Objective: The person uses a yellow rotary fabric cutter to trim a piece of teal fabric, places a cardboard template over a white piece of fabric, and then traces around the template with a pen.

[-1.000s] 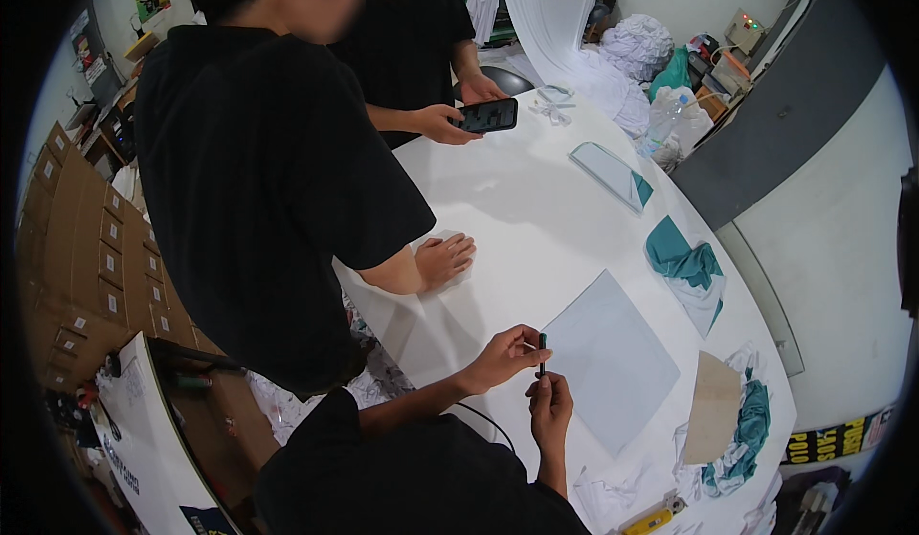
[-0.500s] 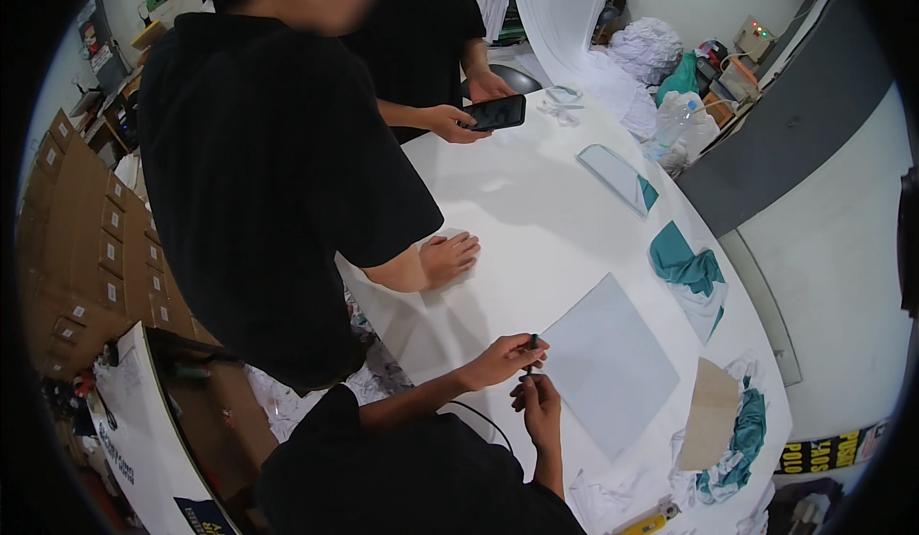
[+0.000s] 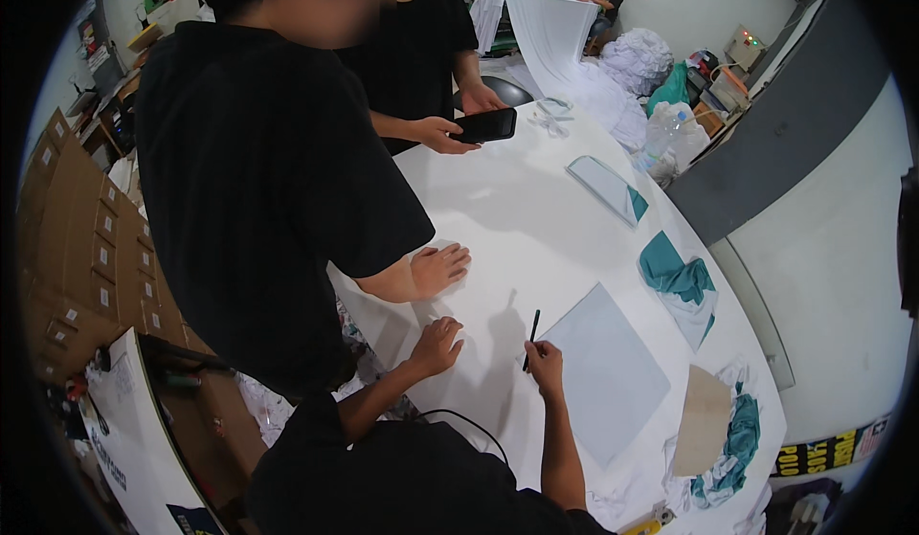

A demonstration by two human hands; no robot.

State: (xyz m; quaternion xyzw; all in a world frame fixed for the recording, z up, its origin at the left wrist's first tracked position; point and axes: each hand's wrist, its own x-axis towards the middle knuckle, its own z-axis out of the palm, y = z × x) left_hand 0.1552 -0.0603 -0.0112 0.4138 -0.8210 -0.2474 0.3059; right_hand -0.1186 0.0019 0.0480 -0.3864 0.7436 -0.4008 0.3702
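Note:
My right hand [image 3: 545,367] is closed around a slim dark pen [image 3: 534,329], which points up and away from the fingers. It is beside the left corner of a pale grey-blue square sheet [image 3: 608,372] lying flat on the white table [image 3: 498,210]. To the left, my left hand [image 3: 436,345] is low over the tabletop with its fingers slightly bent and apart; nothing shows in it. Just beyond it, a co-worker's hand [image 3: 441,269] rests on the table.
A second co-worker holds a black phone [image 3: 483,125]. Along the right edge are folded white-and-green fabric [image 3: 682,281], a flat piece with a green corner [image 3: 608,190], a brown board [image 3: 702,420] and crumpled green cloth [image 3: 735,458]. A black cable [image 3: 479,425] curves near my body.
My left hand has let go of the pen and moved left, down near the table. My right hand now holds the pen alone, tilted upward. The view has shifted slightly.

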